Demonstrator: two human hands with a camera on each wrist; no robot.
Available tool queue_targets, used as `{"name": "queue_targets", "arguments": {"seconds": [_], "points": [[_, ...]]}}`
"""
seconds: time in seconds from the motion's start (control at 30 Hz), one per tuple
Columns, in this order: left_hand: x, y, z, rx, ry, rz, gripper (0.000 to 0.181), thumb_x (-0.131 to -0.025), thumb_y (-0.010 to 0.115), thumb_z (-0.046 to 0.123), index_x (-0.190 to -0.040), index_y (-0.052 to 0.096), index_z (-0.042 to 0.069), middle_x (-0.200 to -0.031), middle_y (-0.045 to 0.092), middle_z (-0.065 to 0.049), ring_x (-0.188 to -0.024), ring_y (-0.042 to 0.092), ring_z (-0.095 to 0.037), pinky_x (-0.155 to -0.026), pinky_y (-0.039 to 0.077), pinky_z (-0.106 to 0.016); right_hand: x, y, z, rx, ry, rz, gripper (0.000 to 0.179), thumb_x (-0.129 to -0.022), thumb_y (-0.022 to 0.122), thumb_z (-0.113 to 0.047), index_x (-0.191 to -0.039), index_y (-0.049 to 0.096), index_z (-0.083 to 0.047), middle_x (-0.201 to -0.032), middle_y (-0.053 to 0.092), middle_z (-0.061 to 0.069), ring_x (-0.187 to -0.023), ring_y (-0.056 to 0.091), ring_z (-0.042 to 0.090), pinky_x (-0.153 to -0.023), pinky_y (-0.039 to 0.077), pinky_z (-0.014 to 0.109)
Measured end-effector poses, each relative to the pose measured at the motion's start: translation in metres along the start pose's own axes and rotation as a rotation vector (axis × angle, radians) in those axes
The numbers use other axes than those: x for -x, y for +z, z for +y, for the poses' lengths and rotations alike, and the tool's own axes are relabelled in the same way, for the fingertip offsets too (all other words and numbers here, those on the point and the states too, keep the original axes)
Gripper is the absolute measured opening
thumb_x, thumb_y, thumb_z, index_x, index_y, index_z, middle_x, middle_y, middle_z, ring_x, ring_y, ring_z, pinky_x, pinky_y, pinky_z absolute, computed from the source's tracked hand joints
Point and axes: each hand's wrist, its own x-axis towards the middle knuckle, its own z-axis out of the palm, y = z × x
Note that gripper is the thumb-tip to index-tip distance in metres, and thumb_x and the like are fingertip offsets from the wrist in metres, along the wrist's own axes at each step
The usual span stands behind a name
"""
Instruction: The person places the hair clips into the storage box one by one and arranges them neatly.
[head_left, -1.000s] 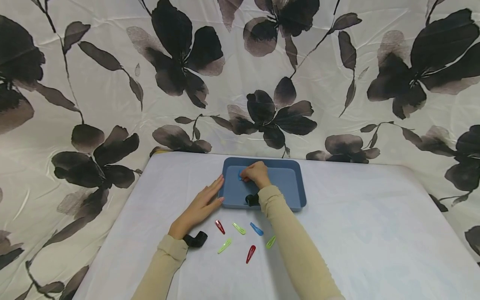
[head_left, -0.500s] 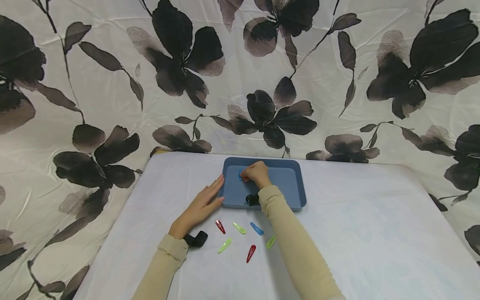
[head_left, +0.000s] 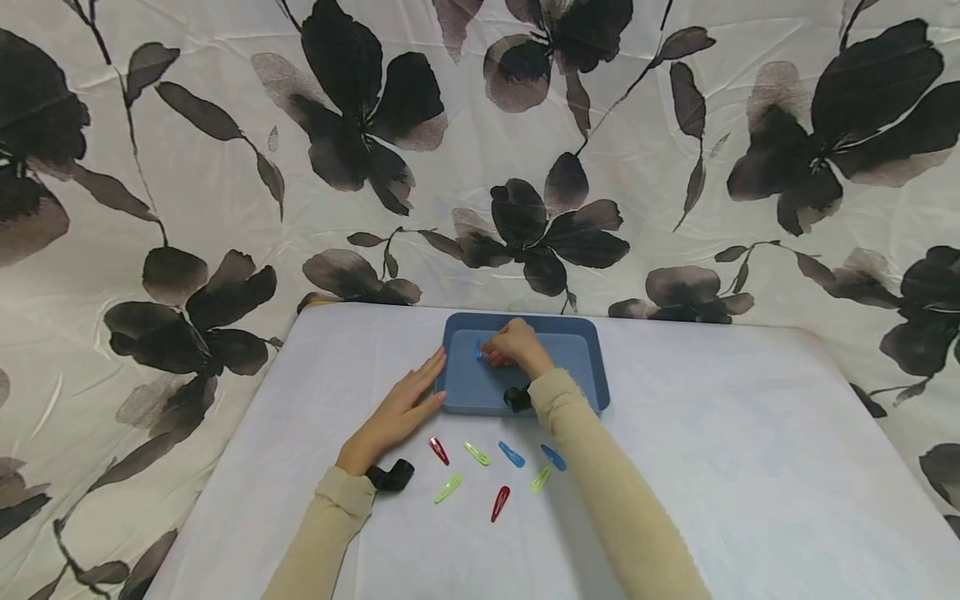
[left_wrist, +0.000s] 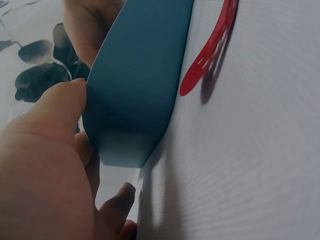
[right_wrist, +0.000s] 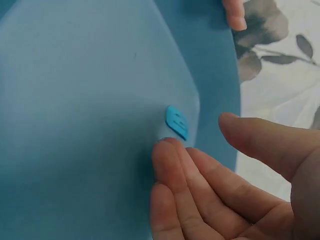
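Releasing blue clip (right_wrist: 176, 121), right hand (head_left: 516, 343) loosened

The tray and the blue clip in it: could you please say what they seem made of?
The tray looks like matte plastic, given its smooth walls and rounded corners. The blue clip is perhaps smooth painted metal, given its thin, slotted body; plastic is possible.

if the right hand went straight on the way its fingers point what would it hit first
Most likely the blue clip lying in the tray, just ahead of the right hand; whether the fingertips already touch it is hard to tell.
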Motion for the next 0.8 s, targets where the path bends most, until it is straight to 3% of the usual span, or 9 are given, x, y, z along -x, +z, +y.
{"name": "queue_targets", "arguments": {"seconds": [0.17, 0.47, 0.8], "points": [[-0.001, 0.000, 0.001, 0.000, 0.002, 0.001, 0.065, -0.104, 0.051, 0.033, -0.158, 0.024, 0.010, -0.165, 0.015, 0.003, -0.150, 0.018, -0.029, -0.120, 0.009, -0.056, 0.013, -0.007, -0.005, 0.032, -0.069, 0.018, 0.033, -0.089, 0.074, -0.014, -0.113, 0.070, 0.008, -0.087, 0.075, 0.016, -0.082, 0.074, 0.028, -0.078, 0.059, 0.038], [0.000, 0.000, 0.000, 0.003, -0.010, 0.001, 0.065, -0.104, 0.051, 0.034, -0.158, 0.024, 0.011, -0.165, 0.014, 0.005, -0.150, 0.018, -0.028, -0.120, 0.008, -0.055, 0.042, -0.028, -0.005, 0.062, -0.222, 0.076, 0.019, -0.091, 0.072, -0.018, -0.099, 0.077, -0.001, -0.084, 0.075, 0.009, -0.083, 0.073, 0.029, -0.081, 0.056, 0.040], [-0.001, 0.001, 0.001, 0.000, -0.005, 0.002, 0.064, -0.104, 0.050, 0.032, -0.158, 0.024, 0.011, -0.165, 0.014, 0.004, -0.150, 0.018, -0.028, -0.120, 0.008, -0.055, 0.094, -0.057, 0.000, 0.020, -0.410, 0.130, 0.017, -0.092, 0.072, -0.018, -0.099, 0.076, -0.003, -0.086, 0.074, 0.008, -0.080, 0.071, 0.026, -0.070, 0.058, 0.035]]}}
